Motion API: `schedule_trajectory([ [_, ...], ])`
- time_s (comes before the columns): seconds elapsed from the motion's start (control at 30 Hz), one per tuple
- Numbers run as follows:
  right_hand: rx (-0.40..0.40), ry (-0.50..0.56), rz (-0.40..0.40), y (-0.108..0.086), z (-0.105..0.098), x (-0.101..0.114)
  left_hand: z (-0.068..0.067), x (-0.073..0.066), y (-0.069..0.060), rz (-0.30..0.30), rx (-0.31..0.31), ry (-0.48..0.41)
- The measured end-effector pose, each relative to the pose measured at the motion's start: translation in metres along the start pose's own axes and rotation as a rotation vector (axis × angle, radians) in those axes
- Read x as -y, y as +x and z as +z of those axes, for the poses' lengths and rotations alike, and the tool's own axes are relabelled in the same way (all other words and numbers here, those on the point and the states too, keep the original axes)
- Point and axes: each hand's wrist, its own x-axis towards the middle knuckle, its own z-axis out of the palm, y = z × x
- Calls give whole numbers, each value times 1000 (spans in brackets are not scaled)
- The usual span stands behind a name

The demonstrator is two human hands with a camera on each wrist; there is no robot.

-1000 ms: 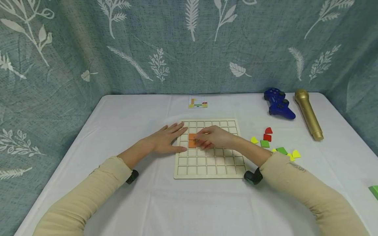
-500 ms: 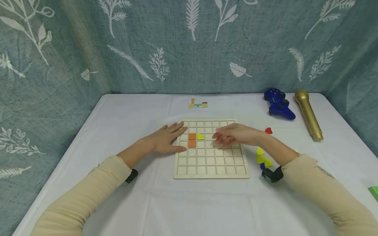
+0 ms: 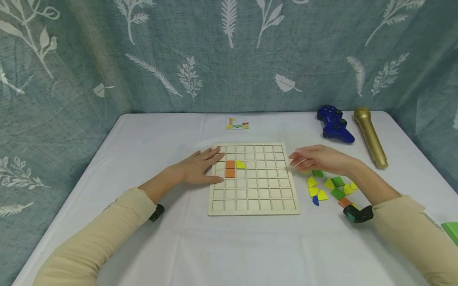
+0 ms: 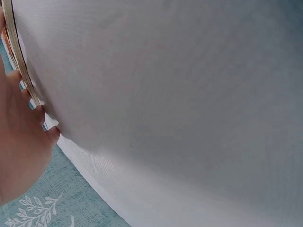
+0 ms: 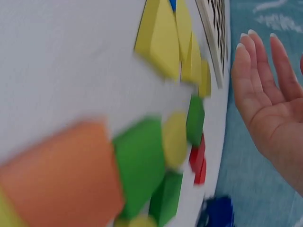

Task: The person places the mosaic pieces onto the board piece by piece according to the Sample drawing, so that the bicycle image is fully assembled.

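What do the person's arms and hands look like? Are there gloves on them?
No gloves! The left hand and right hand are bare. The left sleeve and right sleeve are beige and stop before the wrists. The right one has a small dark marking, too tiny to read. A left black device and right black device show near the wrists.

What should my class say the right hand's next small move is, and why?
Probably reach down and pinch one of the loose pieces with the right hand. That hand looks empty just right of the board, those pieces lie close by, and much of the board around the orange squares and yellow piece is bare.
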Motion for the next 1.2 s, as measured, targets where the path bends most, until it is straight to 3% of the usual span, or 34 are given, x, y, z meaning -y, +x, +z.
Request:
schedule_trajectory([
  [0.37, -194, 7, 24, -35, -20, -20, -2, 0, -4, -9, -8, -17],
  [0.83, -238, -124, 100, -91, -27, -53, 1, 1, -2, 5, -19, -38],
  [1.2, -256, -197, 118, -115, -15, -64, 1, 0, 0, 9, -26, -42],
])
